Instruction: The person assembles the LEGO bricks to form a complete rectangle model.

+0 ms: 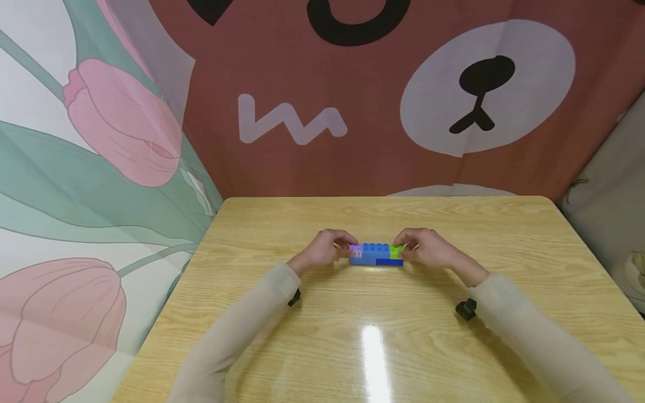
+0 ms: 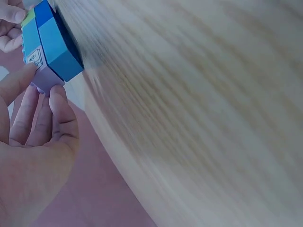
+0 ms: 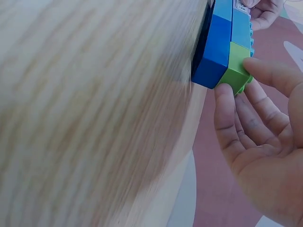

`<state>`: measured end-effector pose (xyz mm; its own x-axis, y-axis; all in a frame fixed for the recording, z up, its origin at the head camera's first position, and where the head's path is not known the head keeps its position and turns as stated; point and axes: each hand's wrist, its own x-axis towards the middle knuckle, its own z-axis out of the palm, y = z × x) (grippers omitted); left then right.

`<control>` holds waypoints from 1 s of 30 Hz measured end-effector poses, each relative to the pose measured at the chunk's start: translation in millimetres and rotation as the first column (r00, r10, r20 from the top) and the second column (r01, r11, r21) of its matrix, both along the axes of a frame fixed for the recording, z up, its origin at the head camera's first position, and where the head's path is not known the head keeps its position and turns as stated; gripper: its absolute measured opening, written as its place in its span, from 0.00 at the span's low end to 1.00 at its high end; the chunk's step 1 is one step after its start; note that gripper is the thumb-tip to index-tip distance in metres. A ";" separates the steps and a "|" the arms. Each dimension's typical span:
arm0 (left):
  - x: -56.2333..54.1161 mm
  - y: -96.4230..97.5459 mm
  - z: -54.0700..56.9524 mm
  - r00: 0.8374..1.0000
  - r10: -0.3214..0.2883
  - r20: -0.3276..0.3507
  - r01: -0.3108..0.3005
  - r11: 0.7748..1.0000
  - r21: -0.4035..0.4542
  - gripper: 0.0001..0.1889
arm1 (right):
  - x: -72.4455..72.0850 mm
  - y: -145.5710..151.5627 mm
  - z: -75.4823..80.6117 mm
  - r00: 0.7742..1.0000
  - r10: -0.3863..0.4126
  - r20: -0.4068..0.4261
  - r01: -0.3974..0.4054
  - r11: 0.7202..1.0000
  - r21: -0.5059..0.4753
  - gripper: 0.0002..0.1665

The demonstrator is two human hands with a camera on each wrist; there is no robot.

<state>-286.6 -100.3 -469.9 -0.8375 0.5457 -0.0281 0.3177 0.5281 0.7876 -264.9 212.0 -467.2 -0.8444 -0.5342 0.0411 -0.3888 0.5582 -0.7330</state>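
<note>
A two-layer block of toy building bricks lies on the wooden table, studs up, between both hands. Along its top sit a light purple brick [image 1: 356, 251] with a printed front, a blue brick [image 1: 375, 249] in the middle and a lime green brick [image 3: 236, 66] at the right. Beneath them are a lighter blue brick [image 2: 60, 49] and a dark blue brick [image 1: 389, 262]. My left hand [image 1: 325, 248] pinches the purple brick at the left end between thumb and fingers. At the opposite end my right hand [image 1: 427, 246] pinches the green one, thumb on its front side.
The light wood table [image 1: 312, 347] has its far edge just beyond the hands. Behind it hangs a reddish cloth [image 1: 322, 168] with a bear print, and a tulip-patterned cloth [image 1: 121, 123] hangs at the left. Small black devices [image 1: 466, 309] are worn at both wrists.
</note>
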 end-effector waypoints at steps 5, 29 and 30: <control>-3.5 1.7 -0.2 1.000 0.015 -0.023 -0.015 1.000 -0.008 0.08 | -2.0 -0.7 2.3 1.000 -0.015 0.010 0.015 1.000 0.012 0.10; -7.5 3.3 -1.6 0.988 0.091 0.121 -0.098 0.994 0.050 0.17 | -7.9 -0.8 -6.6 0.994 -0.066 0.087 0.066 0.998 0.005 0.26; -7.8 3.3 -1.4 0.988 0.091 0.126 -0.097 0.994 0.045 0.18 | -8.3 -0.6 -6.9 0.994 -0.067 0.088 0.066 0.998 0.007 0.26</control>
